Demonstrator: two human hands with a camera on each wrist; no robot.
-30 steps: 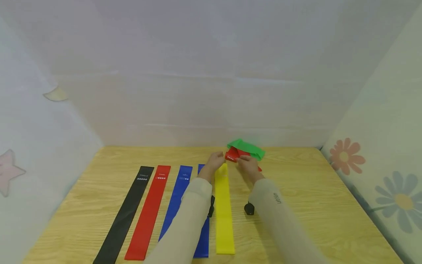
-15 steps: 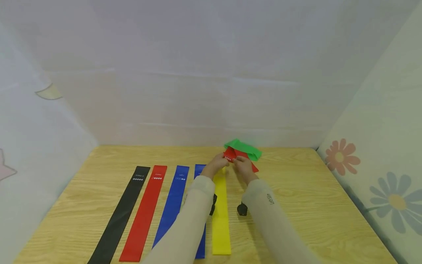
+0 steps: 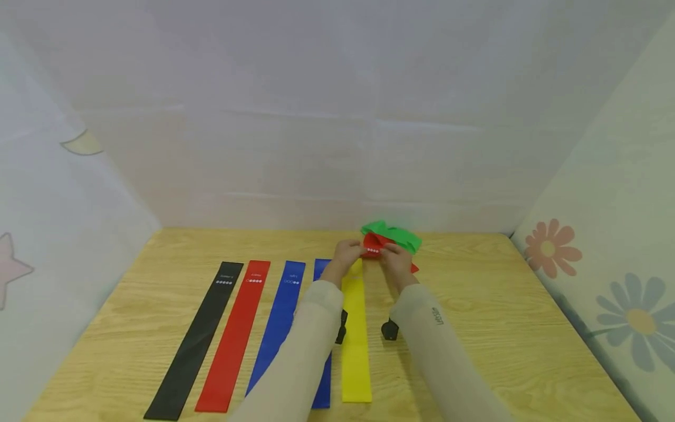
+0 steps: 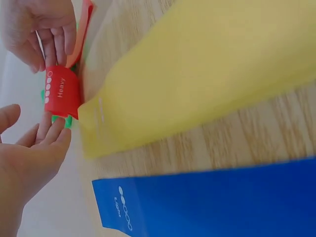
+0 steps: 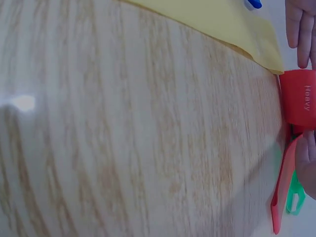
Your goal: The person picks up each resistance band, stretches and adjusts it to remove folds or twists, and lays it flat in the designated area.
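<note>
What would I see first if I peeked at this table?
First, the row of long flat stretchy bands lying side by side on the wooden table: black band, red band, blue bands and yellow band. Just past the yellow one, the right hand pinches a folded red band marked "Heavy", the left hand open beside it. A crumpled green band sits right behind.

"heavy" on the folded red band (image 4: 61, 94)
</note>
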